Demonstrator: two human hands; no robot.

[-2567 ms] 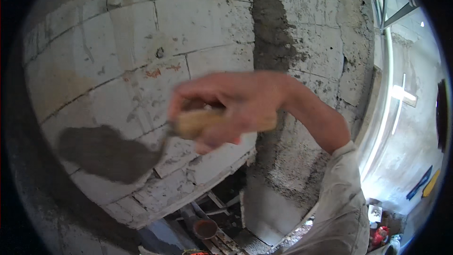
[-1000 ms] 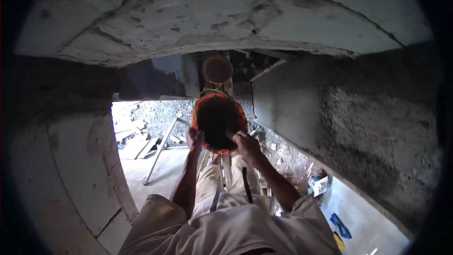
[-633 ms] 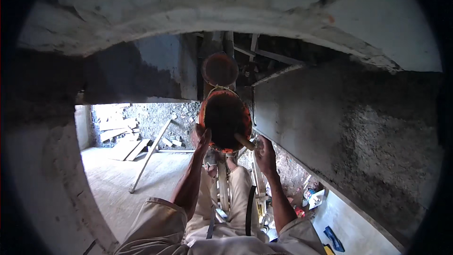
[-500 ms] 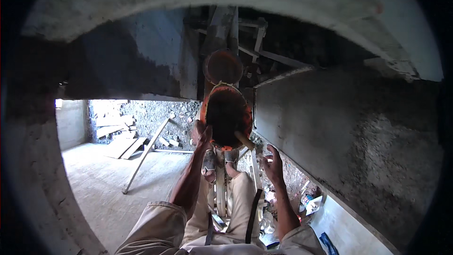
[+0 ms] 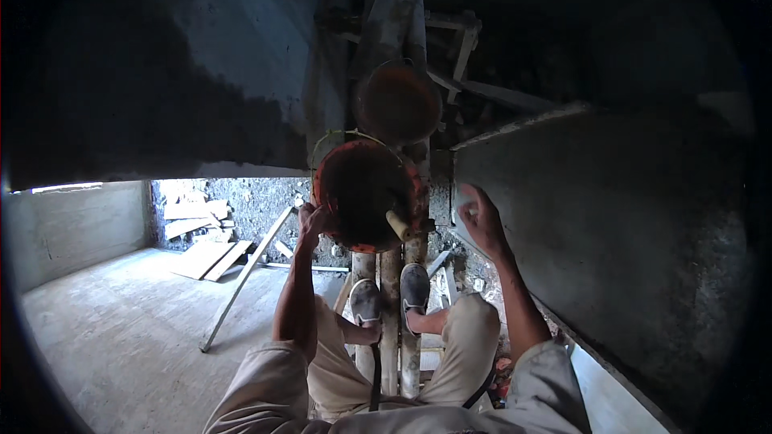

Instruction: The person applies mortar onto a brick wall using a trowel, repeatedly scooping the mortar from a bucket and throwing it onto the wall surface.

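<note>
An orange-red bucket point(image 5: 328, 177) with a dark inside stands in front of me on round poles. My left hand point(image 5: 312, 223) is closed on its left rim. A thin wire handle point(image 5: 334, 135) arches over the bucket's far side. From its right side sticks out a pale wooden tool handle point(image 5: 398, 226); the rest of that tool is lost in the dark. My right hand point(image 5: 482, 221) hangs in the air to the right of the bucket, empty, its fingers loosely bent and apart. A second round bucket point(image 5: 400, 100) stands just beyond the first.
My shod feet rest on the round poles point(image 5: 390, 273), with a lower floor point(image 5: 145, 297) to the left. A grey wall point(image 5: 595, 217) stands close at right, a dark slab point(image 5: 201, 96) at far left. Wooden boards point(image 5: 211, 259) and a long stick point(image 5: 245, 281) lie below.
The bucket has shifted left relative to the one behind it, my left hand with it. My right hand has risen. My view has tilted, and the pale arch overhead is gone from sight.
</note>
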